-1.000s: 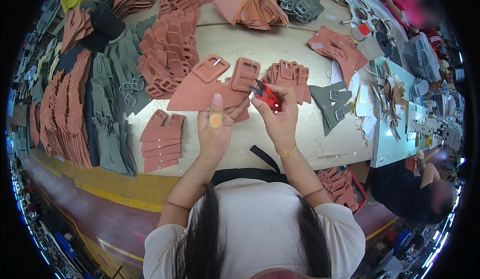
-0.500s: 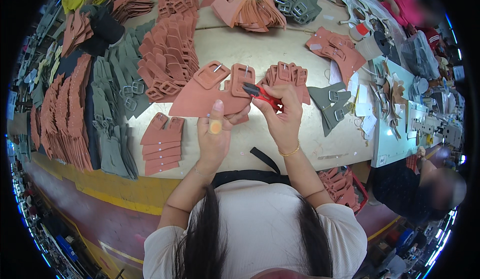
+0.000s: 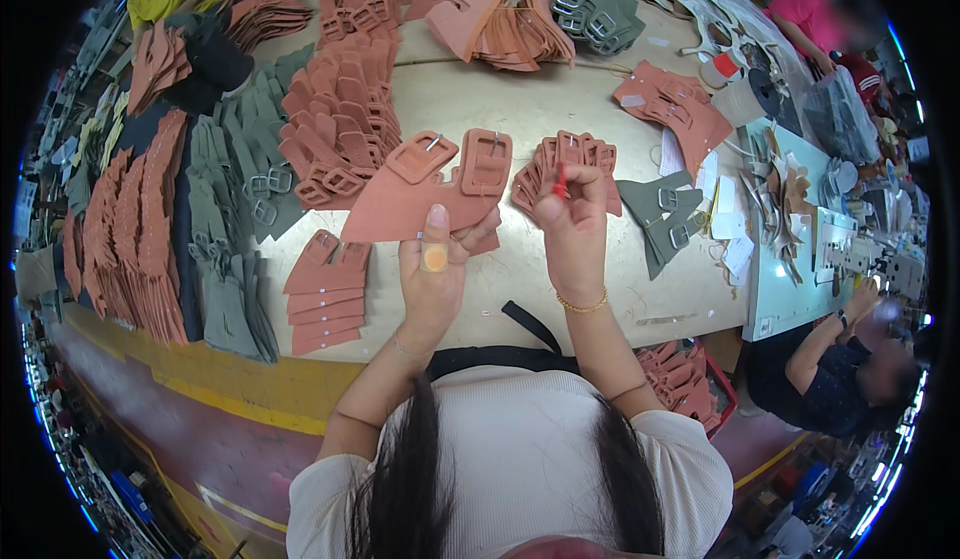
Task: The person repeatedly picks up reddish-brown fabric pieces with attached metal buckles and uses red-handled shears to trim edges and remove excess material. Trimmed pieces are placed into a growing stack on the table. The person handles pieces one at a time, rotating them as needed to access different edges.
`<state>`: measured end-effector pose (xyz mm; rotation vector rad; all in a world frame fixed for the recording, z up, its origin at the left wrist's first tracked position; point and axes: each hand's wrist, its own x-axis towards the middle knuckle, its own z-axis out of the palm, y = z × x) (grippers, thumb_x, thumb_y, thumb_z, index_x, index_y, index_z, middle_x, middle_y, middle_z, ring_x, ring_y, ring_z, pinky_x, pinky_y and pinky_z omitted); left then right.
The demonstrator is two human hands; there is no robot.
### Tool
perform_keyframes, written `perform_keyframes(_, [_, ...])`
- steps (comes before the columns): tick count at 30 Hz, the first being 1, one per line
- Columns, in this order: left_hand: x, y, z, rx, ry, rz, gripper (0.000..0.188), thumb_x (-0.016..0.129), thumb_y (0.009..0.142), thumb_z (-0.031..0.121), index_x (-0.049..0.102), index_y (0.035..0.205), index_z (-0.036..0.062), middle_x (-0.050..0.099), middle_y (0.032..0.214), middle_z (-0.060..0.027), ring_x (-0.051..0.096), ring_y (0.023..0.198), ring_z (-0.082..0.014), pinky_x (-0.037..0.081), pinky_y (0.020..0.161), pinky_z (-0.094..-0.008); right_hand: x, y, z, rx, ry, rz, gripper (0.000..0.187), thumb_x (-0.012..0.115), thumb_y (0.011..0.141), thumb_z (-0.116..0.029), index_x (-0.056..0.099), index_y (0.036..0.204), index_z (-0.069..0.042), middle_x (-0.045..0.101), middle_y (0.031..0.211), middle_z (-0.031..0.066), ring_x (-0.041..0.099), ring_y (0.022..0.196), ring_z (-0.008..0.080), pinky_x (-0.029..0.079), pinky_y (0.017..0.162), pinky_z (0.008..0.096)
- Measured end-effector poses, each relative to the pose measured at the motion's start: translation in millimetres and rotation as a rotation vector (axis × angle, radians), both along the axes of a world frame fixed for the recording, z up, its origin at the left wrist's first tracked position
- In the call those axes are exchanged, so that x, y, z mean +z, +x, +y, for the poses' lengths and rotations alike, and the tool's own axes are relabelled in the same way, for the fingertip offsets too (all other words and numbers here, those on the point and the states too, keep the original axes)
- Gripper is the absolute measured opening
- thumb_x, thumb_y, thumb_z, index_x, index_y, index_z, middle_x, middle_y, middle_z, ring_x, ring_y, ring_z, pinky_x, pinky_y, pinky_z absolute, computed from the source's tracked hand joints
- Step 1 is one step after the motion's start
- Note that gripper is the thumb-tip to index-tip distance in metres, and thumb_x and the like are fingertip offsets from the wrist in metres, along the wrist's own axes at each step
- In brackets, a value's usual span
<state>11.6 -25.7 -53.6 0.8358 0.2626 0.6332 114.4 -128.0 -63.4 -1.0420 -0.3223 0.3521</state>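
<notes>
My left hand [image 3: 432,274] grips a reddish-brown strap piece [image 3: 400,209] from below, thumb in front and fingers behind it. Two covered square buckles with metal prongs, a left buckle [image 3: 425,157] and a right buckle [image 3: 486,162], stand at its top edge. Just right of it, my right hand [image 3: 577,229] is closed around small red-handled pliers [image 3: 561,181]. Only a bit of red shows; the fingers hide the rest. Behind that hand lies a bundle of buckled reddish-brown pieces [image 3: 590,154].
Stacked reddish-brown pieces [image 3: 325,304] lie left of my left hand, with long piles [image 3: 345,99] beyond. Green buckled pieces [image 3: 660,219] are on the right. A thread cone [image 3: 738,101] stands farther right. Co-workers sit at the edges; a red crate [image 3: 715,384] is below the table edge.
My right hand has drawn back to the right with the pliers, away from the right buckle, and turned upright. The left hand keeps the strap piece almost where it was.
</notes>
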Motion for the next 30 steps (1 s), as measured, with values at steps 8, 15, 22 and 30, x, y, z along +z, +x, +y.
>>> perform_keyframes(8, [1, 4, -7, 0.058, 0.021, 0.068, 0.042, 0.041, 0.103, 0.027, 0.040, 0.132, -0.0034, 0.059, 0.120, -0.0164, 0.063, 0.106, -0.0297, 0.053, 0.094, -0.0425, 13, -4, 11, 0.111, -0.430, -0.371, 0.020, 0.077, 0.079, -0.012, 0.060, 0.078, -0.003, 0.058, 0.076, 0.0002, 0.044, 0.062, 0.0084, 0.038, 0.059, 0.0235])
perform_keyframes(15, [7, -8, 12, -0.061, -0.104, 0.102, 0.043, 0.038, 0.103, 0.027, 0.040, 0.135, -0.0008, 0.055, 0.126, -0.0173, 0.062, 0.109, -0.0249, 0.059, 0.083, -0.0370, 30, 35, -17, 0.016, -0.340, -0.654, 0.037, 0.061, 0.080, 0.007, 0.066, 0.115, -0.003, 0.062, 0.112, 0.0092, 0.057, 0.083, 0.0124, 0.046, 0.068, 0.0234])
perform_keyframes(22, [8, -8, 8, -0.093, -0.114, 0.158, 0.040, 0.044, 0.101, 0.027, 0.048, 0.124, -0.0057, 0.062, 0.112, -0.0184, 0.068, 0.093, -0.0244, 0.061, 0.069, -0.0338, 22, 26, -11, 0.116, -0.443, -0.761, 0.052, 0.063, 0.071, 0.014, 0.065, 0.118, -0.008, 0.060, 0.122, 0.0107, 0.059, 0.084, 0.0175, 0.047, 0.073, 0.0260])
perform_keyframes(30, [5, -13, 3, -0.052, 0.167, 0.211, 0.037, 0.045, 0.101, 0.021, 0.046, 0.127, -0.0051, 0.061, 0.115, -0.0160, 0.067, 0.094, -0.0242, 0.061, 0.073, -0.0351, 26, 13, 2, 0.075, -0.471, -0.698, 0.021, 0.080, 0.072, -0.007, 0.070, 0.091, -0.004, 0.056, 0.085, 0.0029, 0.053, 0.075, 0.0144, 0.043, 0.066, 0.0259])
